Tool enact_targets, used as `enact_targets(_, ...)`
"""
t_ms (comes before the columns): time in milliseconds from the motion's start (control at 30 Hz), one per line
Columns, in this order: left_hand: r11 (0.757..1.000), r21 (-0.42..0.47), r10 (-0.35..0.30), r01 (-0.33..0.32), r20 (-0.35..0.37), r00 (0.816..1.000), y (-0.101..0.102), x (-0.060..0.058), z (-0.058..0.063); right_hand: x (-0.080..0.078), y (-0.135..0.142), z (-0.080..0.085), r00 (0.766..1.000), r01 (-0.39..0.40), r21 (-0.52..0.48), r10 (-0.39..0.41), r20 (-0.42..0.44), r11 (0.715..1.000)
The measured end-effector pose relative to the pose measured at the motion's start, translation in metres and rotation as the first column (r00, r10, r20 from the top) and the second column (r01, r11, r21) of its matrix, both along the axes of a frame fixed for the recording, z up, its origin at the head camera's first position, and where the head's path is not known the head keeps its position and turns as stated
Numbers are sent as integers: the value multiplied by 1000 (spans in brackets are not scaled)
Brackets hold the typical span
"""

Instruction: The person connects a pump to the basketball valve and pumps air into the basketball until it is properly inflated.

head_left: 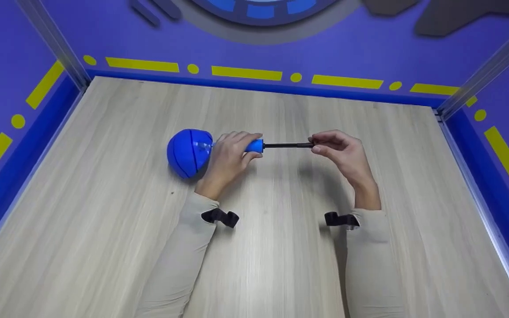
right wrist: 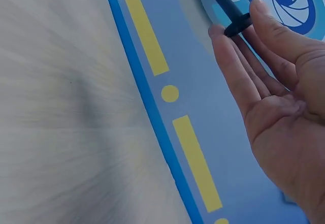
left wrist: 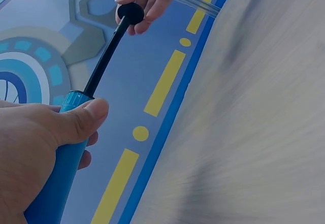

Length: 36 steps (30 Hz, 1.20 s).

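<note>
Ball point(head_left: 183, 154): blue, dark-seamed, misshapen, just beside the left hand point(head_left: 228, 155)
Pump point(head_left: 276, 145): blue barrel point(left wrist: 58, 183) gripped by the left hand, black rod point(head_left: 290, 145) extended rightward, round end point(left wrist: 132, 13) pinched by the right hand point(head_left: 346, 155)

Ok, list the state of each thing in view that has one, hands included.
Blue ball: misshapen, seemingly underinflated; whether the pump is joined to it is unclear.
Blue pump barrel: gripped.
Black rod: drawn out of the barrel.
Black end disc: held between thumb and fingers.
Left hand: grips the barrel.
Right hand: holds the disc.
</note>
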<state>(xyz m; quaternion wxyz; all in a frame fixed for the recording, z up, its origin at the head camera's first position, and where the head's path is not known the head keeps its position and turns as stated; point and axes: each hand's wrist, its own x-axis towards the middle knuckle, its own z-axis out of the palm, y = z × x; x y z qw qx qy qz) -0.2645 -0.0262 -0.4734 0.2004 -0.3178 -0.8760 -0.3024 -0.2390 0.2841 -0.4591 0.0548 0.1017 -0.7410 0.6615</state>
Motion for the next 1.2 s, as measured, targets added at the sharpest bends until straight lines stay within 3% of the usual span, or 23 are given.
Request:
enact_targets(367, 1000, -18, 6, -7, -57, 998, 8, 3, 0, -5, -38, -6, 1000, 10, 24, -10, 20, 1000)
enact_targets(733, 999, -38, -10, 8, -43, 999, 11, 5, 0, -1, -83, -11, 1000, -21, -15, 21, -11, 1000)
enact_targets(1000, 998, -9, -55, 55, -13, 998, 1, 0, 0, 0, -79, -13, 995, -41, 118, 51, -84, 992)
enact_targets(1200, 999, 13, -32, 32, -17, 999, -6, -3, 1, -2, -50, -7, 996, -21, 129, 32, -81, 991)
